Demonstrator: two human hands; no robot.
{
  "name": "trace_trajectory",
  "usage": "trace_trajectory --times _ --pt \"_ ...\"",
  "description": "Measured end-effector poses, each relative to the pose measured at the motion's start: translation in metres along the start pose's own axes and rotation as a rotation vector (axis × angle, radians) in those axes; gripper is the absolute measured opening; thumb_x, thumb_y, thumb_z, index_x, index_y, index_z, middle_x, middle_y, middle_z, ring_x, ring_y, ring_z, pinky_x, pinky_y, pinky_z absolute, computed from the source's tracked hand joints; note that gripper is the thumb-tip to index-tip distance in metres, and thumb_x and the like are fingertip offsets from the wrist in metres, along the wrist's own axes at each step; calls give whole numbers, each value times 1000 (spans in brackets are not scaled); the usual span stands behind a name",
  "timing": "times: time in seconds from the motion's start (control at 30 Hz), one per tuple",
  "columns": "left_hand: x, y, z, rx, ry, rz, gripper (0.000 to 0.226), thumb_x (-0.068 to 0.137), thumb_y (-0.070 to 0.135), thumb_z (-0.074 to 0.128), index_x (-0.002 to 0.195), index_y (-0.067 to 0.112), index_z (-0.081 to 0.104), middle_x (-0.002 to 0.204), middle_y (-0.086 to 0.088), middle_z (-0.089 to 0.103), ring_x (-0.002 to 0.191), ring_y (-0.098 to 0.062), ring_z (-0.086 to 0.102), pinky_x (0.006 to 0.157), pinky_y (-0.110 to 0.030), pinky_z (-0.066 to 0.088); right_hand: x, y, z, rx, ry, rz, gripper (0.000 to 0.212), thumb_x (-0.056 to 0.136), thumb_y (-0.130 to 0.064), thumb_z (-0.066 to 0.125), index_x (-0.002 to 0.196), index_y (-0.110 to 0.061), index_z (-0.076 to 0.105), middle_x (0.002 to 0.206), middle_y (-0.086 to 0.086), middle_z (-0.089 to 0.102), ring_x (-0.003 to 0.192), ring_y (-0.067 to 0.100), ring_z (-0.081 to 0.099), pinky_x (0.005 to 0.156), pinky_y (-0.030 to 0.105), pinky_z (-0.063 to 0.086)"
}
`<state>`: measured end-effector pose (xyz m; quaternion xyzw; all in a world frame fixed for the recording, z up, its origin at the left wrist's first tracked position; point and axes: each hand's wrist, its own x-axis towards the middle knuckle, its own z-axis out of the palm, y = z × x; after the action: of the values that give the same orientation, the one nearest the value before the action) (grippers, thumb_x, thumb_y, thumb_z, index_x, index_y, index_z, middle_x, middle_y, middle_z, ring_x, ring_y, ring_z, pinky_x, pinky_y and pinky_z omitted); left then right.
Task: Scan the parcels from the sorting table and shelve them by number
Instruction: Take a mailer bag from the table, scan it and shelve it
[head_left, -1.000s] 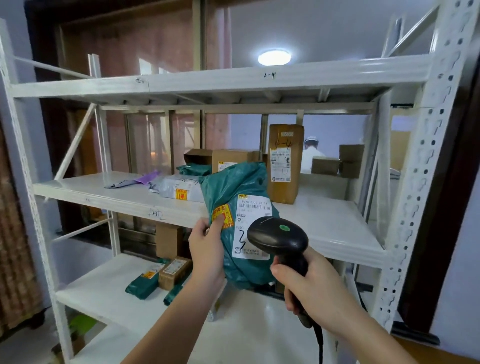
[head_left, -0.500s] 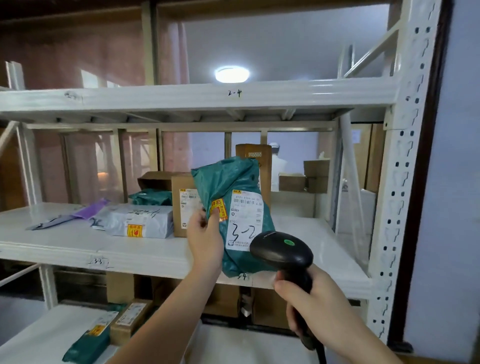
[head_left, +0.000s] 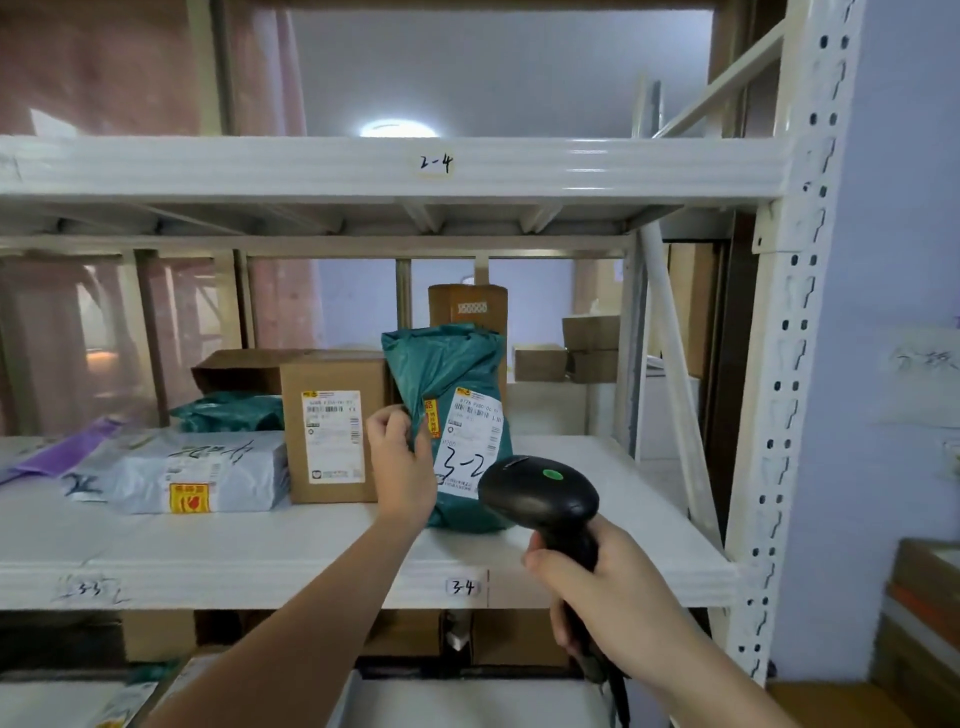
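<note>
Shelving is the step: on the white metal shelf (head_left: 597, 561) our left hand (head_left: 402, 462) fingers grip the teal plastic mailer bag (head_left: 447, 374) (marked 3-2) upright beside a brown cardboard box (head_left: 332, 436). Next we release it; open room lies right. Right hand (head_left: 613, 597) clasps the black handheld scanner (head_left: 540, 493).

Left hand (head_left: 402, 462) holds the green plastic mailer bag (head_left: 449, 415) upright on the white metal shelf (head_left: 311, 545); brown cardboard box (head_left: 332, 426) just left of hand; black handheld scanner (head_left: 540, 499), in right hand (head_left: 608, 597), before bag.
</note>
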<state>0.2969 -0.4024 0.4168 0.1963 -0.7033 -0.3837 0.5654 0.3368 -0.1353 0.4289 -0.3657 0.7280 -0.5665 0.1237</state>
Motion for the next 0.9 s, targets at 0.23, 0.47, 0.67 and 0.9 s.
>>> trace_trajectory --times 0.23,0.47,0.67,0.9 --pt "3 -12 2 26 -26 -122 19 109 19 55 105 1 51 118 -14 46 92 -16 41 82 -25 35 7 8 8 20 -12 17 6 95 -21 61 97 -15 59 52 14 56 46 22 53 53 35 47" --pt "-12 -19 -4 101 -216 -206 86 71 45 96 124 17 33 123 -1 34 116 -17 43 100 -35 45 10 11 10 21 -47 48 4 97 -21 59 99 -17 58 53 14 57 48 22 54 54 34 48" --pt "-15 -26 -2 160 -252 -238 87 71 39 97 123 16 31 128 -6 44 121 -28 53 103 -52 51 10 9 9 23 -47 34 5 96 -19 60 98 -14 58 54 11 55 48 20 54 53 34 48" --pt "-16 -29 -3 237 -215 -251 77 79 34 93 115 19 27 121 -3 45 119 -32 56 95 -51 53 6 7 8 20 -26 22 4 96 -18 60 97 -14 58 51 11 53 47 21 53 51 34 46"
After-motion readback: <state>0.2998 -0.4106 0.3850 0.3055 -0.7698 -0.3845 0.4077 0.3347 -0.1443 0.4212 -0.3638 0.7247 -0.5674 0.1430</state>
